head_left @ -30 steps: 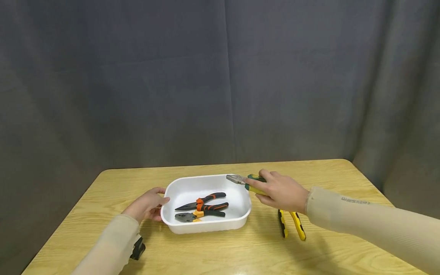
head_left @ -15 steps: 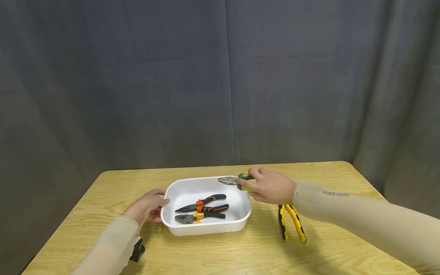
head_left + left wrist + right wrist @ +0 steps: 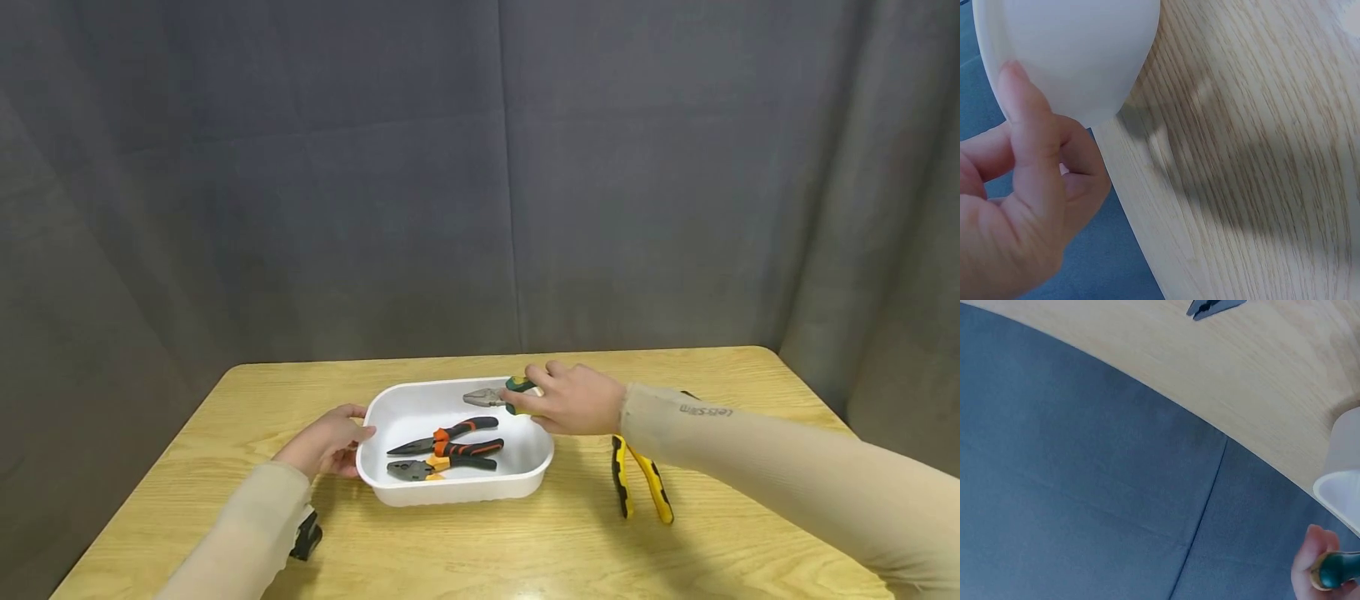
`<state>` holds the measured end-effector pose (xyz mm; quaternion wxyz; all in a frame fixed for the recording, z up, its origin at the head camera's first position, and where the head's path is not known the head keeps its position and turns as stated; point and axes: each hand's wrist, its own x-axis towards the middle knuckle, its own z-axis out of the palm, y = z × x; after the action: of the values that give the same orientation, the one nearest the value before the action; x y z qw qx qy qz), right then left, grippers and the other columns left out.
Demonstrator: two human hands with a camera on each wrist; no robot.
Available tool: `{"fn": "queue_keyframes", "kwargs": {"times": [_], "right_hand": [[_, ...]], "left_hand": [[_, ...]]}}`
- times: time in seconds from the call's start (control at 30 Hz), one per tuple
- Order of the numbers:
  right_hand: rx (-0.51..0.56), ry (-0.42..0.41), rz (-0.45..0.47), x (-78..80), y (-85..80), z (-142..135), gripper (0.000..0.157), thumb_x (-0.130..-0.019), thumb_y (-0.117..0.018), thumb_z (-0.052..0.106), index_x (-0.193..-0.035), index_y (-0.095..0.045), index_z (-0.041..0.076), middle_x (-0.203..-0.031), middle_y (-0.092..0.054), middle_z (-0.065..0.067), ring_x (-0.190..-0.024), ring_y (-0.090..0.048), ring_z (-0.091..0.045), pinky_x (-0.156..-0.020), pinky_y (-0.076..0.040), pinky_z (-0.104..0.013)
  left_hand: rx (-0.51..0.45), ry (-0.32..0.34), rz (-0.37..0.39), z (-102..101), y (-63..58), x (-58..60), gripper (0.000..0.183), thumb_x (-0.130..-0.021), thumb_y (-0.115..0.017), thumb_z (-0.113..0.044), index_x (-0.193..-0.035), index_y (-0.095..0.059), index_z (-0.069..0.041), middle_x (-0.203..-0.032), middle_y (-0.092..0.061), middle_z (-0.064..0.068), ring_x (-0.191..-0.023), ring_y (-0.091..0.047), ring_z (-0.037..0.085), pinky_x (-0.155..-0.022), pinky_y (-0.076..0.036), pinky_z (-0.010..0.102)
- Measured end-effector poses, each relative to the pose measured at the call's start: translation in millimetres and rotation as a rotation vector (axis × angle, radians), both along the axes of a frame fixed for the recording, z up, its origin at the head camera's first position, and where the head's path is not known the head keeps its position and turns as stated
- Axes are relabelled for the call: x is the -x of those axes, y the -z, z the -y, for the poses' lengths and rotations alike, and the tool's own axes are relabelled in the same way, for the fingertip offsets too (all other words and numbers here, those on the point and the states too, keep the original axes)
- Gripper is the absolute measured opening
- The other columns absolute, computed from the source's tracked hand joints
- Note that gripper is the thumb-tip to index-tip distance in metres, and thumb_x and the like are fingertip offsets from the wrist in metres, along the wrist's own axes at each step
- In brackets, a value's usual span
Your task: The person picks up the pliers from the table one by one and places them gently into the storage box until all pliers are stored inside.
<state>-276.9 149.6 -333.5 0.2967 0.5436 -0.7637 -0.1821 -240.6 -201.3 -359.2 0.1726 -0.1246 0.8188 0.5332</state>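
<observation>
My left hand [image 3: 330, 443] grips the left end of a white tray [image 3: 465, 492]; in the left wrist view its thumb lies over the tray's rim. Inside the tray lie long-nose pliers [image 3: 442, 438] with black and orange handles, and just in front of them pliers [image 3: 435, 469] with orange and black handles. Over the tray's right end, my right hand [image 3: 576, 400] holds combination pliers [image 3: 486, 397] by their green and yellow handles, jaws pointing left. The right wrist view catches only part of that hand and a green handle end [image 3: 1338, 570].
Yellow and black handled pliers [image 3: 645, 475] lie on the wooden table [image 3: 480, 550] right of the tray, partly hidden under the right forearm. A black object [image 3: 306, 536] shows by the left sleeve. A grey curtain [image 3: 480, 183] hangs behind the table.
My right hand has moved left with the combination pliers, from the tray's right rim to above its inside. The left hand keeps its hold on the tray.
</observation>
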Motion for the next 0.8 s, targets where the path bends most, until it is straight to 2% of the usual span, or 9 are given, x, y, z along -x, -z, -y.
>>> {"fn": "queue_keyframes", "kwargs": {"times": [0.37,0.8], "right_hand": [[-0.052,-0.009,-0.015,0.8,-3.5,11,0.046,-0.090,-0.064,0.034,-0.134,-0.054,0.024,-0.102,-0.054,-0.009,-0.062,-0.047,-0.016,-0.035,-0.036,-0.019],[-0.101,-0.062,-0.014,8.7,-4.7,27,0.045,-0.091,-0.061,0.031,-0.135,-0.054,0.026,-0.103,-0.054,-0.009,-0.062,-0.046,-0.016,-0.036,-0.034,-0.019]], "left_hand": [[-0.009,0.008,-0.008,1,-0.5,0.3,0.038,-0.101,-0.048,-0.005,-0.135,-0.033,0.003,-0.076,-0.050,0.011,-0.056,-0.051,0.014,-0.047,-0.049,0.018],[0.005,0.006,0.008,-3,-1.5,2.3,0.040,-0.101,-0.048,-0.006,-0.137,-0.033,0.001,-0.080,-0.051,0.012,-0.057,-0.052,0.014,-0.047,-0.050,0.019]]}}
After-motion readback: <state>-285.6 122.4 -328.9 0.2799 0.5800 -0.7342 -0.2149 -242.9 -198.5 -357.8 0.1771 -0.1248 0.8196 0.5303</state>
